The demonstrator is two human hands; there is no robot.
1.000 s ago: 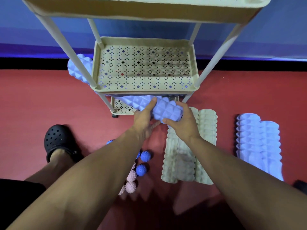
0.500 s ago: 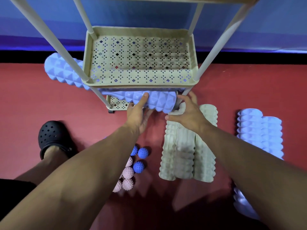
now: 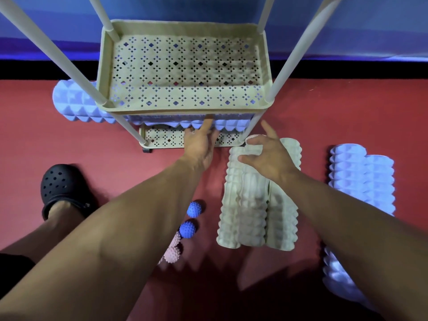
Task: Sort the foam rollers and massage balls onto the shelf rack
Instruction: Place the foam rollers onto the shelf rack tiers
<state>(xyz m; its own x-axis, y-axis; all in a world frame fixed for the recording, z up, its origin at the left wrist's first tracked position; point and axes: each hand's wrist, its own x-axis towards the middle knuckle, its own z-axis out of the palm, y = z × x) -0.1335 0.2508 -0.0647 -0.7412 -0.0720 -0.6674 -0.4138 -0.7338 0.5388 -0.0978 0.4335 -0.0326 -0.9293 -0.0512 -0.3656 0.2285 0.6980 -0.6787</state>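
A beige shelf rack [image 3: 185, 107] stands on the red floor. A long lavender foam roller [image 3: 76, 105] lies across its bottom tier, its left end sticking out past the rack. My left hand [image 3: 200, 144] presses fingertips against this roller, fingers extended. My right hand [image 3: 268, 156] hovers open over the top ends of the beige foam rollers [image 3: 250, 212] lying on the floor. More lavender rollers [image 3: 361, 181] lie at the right. Blue spiky massage balls [image 3: 194, 209] and pink ones [image 3: 172, 253] sit under my left forearm.
My foot in a black clog [image 3: 61, 188] stands at the left. The rack's middle tier [image 3: 129, 68] holds nothing. A blue wall with a black baseboard [image 3: 347, 68] runs behind the rack.
The lavender roller has slid further left into the bottom tier. My right hand let go of it and drew back over the beige rollers; my left hand stays on it.
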